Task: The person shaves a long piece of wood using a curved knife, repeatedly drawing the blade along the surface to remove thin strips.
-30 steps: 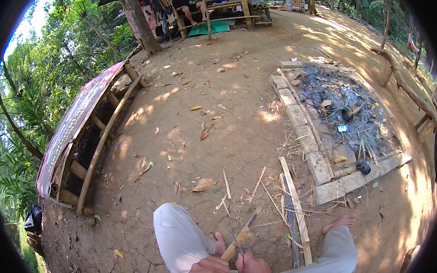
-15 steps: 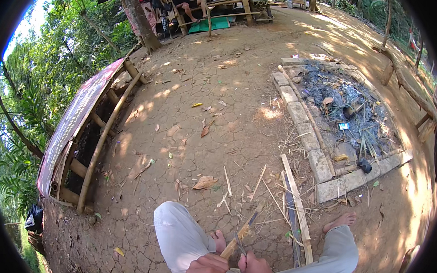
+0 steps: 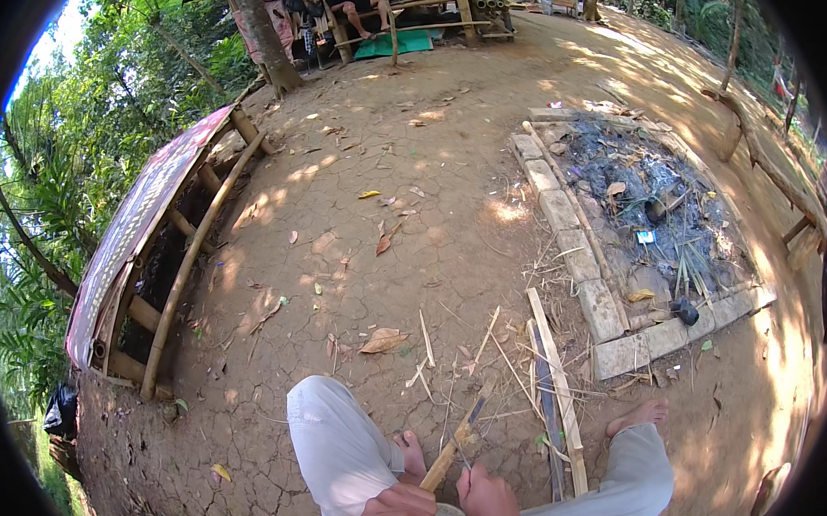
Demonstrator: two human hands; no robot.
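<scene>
Since prev frame, your knife [image 3: 465,461] is shifting fwd along the stick [image 3: 440,469]. L hand [image 3: 399,509] is gripping stick, which is pointing ahead; R hand [image 3: 491,504], just apart, is gripping knife. Stick's looking part-bared, dark strip remaining farther out; can't tell amt left.

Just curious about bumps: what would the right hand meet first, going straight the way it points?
Past its blade, the right hand would probably meet the wooden strip in the left hand, though depth is unclear.
</scene>
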